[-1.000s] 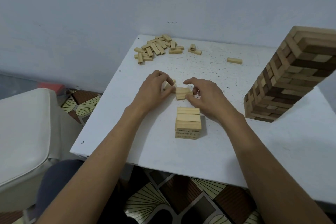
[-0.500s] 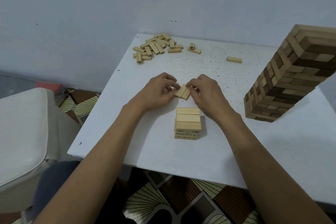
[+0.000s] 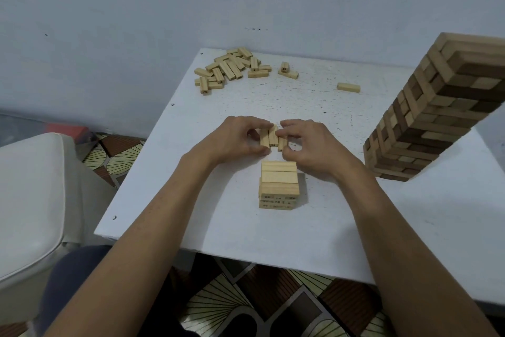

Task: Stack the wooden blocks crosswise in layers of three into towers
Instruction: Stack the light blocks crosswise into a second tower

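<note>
Left hand pinches the left flank of a trio of wooden blocks, and right hand pinches the right flank. Fingers of both are curled onto it and squeeze inward so the three sit flush, side by side, as one ready-made layer.

The trio's long axes run away from me. The top layer of the short tower, just nearer me, runs side to side, so the trio is already crosswise to it. I'd say no turn is needed. The trio sits just beyond the tower, not touching it. Can't tell if it rests on the white table or is just clear of it, since my fingers hide the underside.

Rest, left to right:
- Loose block pile at the far-left corner is stock, parked well clear of my elbows.
- Two stray blocks lie just right of the pile.
- Lone block lies further right.
- Tall two-tone tower stands at the right edge, well apart from my right forearm. It looks finished and shouldn't be bumped.

Likely next step is to lift the trio as a unit and seat it square on the short tower. Risk is the middle block dropping out if the squeeze slackens.
</note>
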The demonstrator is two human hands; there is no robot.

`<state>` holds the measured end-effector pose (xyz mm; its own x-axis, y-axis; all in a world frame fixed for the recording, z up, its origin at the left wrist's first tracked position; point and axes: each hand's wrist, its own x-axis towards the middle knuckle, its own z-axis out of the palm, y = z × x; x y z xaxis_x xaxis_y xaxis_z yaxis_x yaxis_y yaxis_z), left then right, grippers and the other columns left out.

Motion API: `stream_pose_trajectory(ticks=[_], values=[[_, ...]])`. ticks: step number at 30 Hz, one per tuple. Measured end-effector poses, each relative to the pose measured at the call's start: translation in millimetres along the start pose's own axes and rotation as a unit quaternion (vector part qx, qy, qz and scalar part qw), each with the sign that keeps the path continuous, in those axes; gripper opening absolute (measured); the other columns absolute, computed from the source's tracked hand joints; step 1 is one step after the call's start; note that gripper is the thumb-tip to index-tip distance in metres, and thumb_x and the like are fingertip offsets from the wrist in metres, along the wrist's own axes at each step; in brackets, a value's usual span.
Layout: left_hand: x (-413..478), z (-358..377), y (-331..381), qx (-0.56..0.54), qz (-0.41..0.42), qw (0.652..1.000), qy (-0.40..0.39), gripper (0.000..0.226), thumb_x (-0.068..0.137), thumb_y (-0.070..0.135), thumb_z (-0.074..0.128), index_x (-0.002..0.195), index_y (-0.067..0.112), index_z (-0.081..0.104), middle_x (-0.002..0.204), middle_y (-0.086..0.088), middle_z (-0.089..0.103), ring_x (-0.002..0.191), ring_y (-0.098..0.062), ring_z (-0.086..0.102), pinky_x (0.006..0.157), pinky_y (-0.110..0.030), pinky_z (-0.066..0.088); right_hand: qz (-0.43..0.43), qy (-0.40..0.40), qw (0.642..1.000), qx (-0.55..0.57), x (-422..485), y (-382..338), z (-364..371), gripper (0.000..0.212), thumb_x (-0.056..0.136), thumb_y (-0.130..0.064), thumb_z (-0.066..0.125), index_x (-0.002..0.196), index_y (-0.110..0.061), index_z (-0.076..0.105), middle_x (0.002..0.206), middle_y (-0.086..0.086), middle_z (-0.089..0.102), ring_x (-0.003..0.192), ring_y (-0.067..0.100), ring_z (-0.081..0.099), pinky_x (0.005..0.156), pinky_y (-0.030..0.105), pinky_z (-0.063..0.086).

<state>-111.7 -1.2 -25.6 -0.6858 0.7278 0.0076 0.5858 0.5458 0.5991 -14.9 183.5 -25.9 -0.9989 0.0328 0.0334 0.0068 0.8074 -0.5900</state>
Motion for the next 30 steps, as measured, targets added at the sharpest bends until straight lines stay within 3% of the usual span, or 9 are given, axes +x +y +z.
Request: stream_pose_trajectory(ticks=[3,6,10,14,19,25,28,30], values=[[1.6,1.4,-1.8,0.001,0.011,1.0,0.005,0.057,0.082,0.029,0.08,0.135,0.022,0.061,0.119,0.007,0.065,0.096,-0.003,0.057,0.078,-0.001,0.037,0.001,-0.011,1.0,0.009,-0.3,0.3,-1.3,0.049,0.089,-0.017,0.067,0.138,-0.014,0.059,0.151,0.001,0.047,0.129,0.014,0.051,0.094,0.01,0.032],[2.2,2.1,-2.9,-0.01,0.017,1.0,0.004,0.056,0.081,0.027,0.081,0.134,0.023,0.061,0.12,0.006,0.065,0.097,-0.004,0.059,0.081,-0.006,0.039,-0.009,-0.003,1.0,0.011,-1.2,2.8,-0.2,0.046,0.09,-0.018,0.068,0.136,-0.016,0.06,0.146,0.0,0.052,0.124,0.011,0.054,0.095,0.012,0.037],[3.8,1.0,-3.2,-0.01,0.018,1.0,-0.003,0.058,0.081,0.027,0.081,0.135,0.026,0.059,0.121,0.009,0.064,0.096,-0.003,0.059,0.08,-0.001,0.037,-0.005,0.009,1.0,0.019,-0.5,7.3,1.3,0.044,0.089,-0.022,0.07,0.132,-0.02,0.062,0.139,-0.003,0.057,0.119,0.006,0.054,0.086,0.006,0.038],[5.2,1.5,-4.1,-0.021,0.019,1.0,-0.009,0.063,0.08,0.027,0.082,0.137,0.029,0.057,0.125,0.01,0.063,0.097,-0.001,0.058,0.08,-0.001,0.038,0.018,0.001,1.0,0.01,0.6,11.6,2.0,0.048,0.084,-0.035,0.072,0.131,-0.035,0.06,0.133,0.002,0.05,0.12,0.012,0.047,0.093,0.025,0.044],[6.8,2.6,-4.1,-0.007,0.024,1.0,-0.009,0.063,0.081,0.029,0.081,0.139,0.027,0.055,0.128,0.011,0.062,0.107,0.001,0.051,0.081,0.004,0.031,0.029,-0.003,1.0,0.009,0.4,8.3,-1.0,0.048,0.084,-0.038,0.073,0.129,-0.038,0.057,0.124,0.004,0.043,0.11,0.015,0.043,0.085,0.028,0.04],[6.5,3.3,-4.8,-0.022,0.021,1.0,-0.007,0.068,0.079,0.028,0.082,0.141,0.028,0.052,0.128,0.008,0.065,0.111,-0.002,0.056,0.089,-0.004,0.035,0.026,-0.01,0.999,0.035,1.6,8.6,0.2,0.051,0.081,-0.041,0.074,0.128,-0.04,0.056,0.127,0.005,0.05,0.118,0.017,0.049,0.094,0.037,0.05],[5.9,1.8,-3.3,-0.023,0.024,0.999,-0.003,0.072,0.078,0.03,0.083,0.142,0.029,0.05,0.127,0.009,0.065,0.107,0.0,0.054,0.087,-0.004,0.035,0.026,-0.007,0.998,0.051,1.6,7.3,-2.1,0.054,0.081,-0.038,0.075,0.13,-0.04,0.054,0.126,0.002,0.052,0.12,0.014,0.049,0.096,0.034,0.046],[5.2,-1.5,-1.9,-0.023,0.027,0.999,0.003,0.074,0.078,0.031,0.084,0.143,0.03,0.049,0.126,0.01,0.065,0.108,-0.002,0.054,0.092,-0.015,0.038,0.018,-0.003,0.998,0.053,2.6,4.5,-5.1,0.056,0.081,-0.035,0.076,0.132,-0.038,0.053,0.127,-0.004,0.055,0.119,0.011,0.047,0.095,0.034,0.044]])
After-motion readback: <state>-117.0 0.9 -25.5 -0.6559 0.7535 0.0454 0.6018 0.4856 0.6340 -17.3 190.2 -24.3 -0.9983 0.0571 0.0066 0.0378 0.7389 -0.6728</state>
